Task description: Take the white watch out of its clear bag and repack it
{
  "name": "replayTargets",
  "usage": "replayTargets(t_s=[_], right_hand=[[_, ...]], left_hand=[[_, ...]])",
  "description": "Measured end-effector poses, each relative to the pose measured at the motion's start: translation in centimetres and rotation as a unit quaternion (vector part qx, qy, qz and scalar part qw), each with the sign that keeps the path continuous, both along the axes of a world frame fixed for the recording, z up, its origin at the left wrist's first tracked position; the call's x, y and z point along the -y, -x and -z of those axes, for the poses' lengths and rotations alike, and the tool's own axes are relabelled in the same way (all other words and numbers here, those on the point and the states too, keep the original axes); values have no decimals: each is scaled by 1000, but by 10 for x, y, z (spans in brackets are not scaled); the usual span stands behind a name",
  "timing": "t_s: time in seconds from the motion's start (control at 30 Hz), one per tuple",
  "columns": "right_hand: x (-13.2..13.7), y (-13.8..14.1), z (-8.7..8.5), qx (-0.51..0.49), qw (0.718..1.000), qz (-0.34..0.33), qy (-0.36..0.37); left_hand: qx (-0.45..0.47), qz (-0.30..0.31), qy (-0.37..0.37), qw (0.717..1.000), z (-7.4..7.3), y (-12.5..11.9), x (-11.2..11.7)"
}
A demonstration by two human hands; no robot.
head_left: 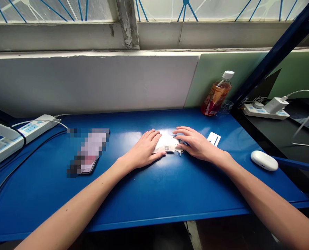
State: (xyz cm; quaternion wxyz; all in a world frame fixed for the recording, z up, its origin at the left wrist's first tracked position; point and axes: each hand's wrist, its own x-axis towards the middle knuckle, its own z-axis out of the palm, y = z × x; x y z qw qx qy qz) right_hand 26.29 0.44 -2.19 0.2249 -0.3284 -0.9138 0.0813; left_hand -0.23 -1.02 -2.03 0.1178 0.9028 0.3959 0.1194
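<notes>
Blue desk (170, 189), glossy top. On it: white power strip (40, 125) far left, phone (93, 150) left, white packet (167, 141) with printed code mid, white card (213, 139) right of that, drink bottle (216, 97) upright far right, rounded white object (264, 160) near right edge.

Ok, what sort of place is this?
Likely a desk space, perhaps in a dorm or office: a blue desktop below a window, with a power strip on its left.

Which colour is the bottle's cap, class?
White: the cap shows best in the head view.
</notes>
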Motion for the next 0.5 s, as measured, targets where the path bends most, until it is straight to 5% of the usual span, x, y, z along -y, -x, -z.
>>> replayTargets(t_s=[0.23, 0.5], right_hand=[[-7, -24, -14, 42, 998, 6, 47], [5, -11, -15, 31, 998, 42, 37]], left_hand=[[-5, -18, 16, 1000, -1, 2, -1], [-45, -19, 15, 999, -4, -1, 3]])
